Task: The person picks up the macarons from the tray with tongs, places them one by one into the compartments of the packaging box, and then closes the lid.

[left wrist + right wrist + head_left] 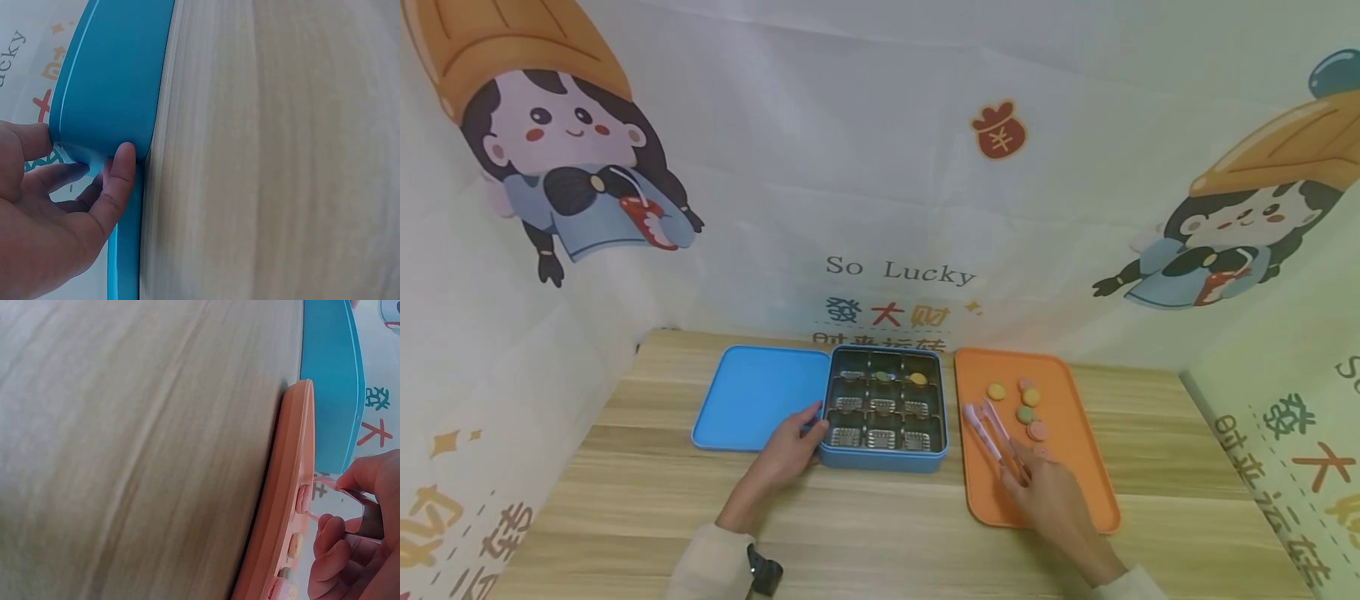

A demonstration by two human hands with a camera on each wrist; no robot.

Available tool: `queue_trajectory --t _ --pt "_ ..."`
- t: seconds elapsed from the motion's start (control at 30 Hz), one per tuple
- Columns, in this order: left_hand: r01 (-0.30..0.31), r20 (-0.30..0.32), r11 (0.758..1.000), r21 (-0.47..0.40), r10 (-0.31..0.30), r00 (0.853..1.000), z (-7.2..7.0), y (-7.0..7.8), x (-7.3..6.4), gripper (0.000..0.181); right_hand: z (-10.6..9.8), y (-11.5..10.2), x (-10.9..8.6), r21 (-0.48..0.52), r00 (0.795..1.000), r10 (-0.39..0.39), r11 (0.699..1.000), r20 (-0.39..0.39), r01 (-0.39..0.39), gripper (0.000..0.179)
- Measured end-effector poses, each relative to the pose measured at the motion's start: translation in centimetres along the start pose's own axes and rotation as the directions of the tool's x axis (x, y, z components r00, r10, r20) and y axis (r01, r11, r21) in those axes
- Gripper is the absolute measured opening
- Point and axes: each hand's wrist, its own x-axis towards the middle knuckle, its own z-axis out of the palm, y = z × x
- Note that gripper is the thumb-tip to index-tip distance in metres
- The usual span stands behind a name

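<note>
A blue box (883,461) with a divided insert stands in the middle of the table. A green macaron (882,377) lies in its back middle compartment and a yellow one in the back right. My left hand (790,450) touches the box's front left corner, thumb at the rim and fingers along the outer wall. Over the orange tray (1000,508), my right hand (1052,496) holds pale pink tongs (985,435) with their tips spread apart. Several macarons (1026,414), pink, yellow and green, lie on the tray right of the tips; my hand partly hides one.
The blue lid (760,396) lies flat on the table, left of the box. A printed cloth backdrop (880,167) rises behind the table (880,533) and at both sides. Bare wood shows between the box and the tray.
</note>
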Motion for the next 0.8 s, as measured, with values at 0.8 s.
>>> queue_trajectory --t 0.8 --pt "0.017 -0.005 1.0 -0.01 -0.017 1.0 0.04 0.07 0.02 0.054 0.08 0.26 0.11 -0.048 0.998 0.049 0.998 0.049 -0.047 0.047"
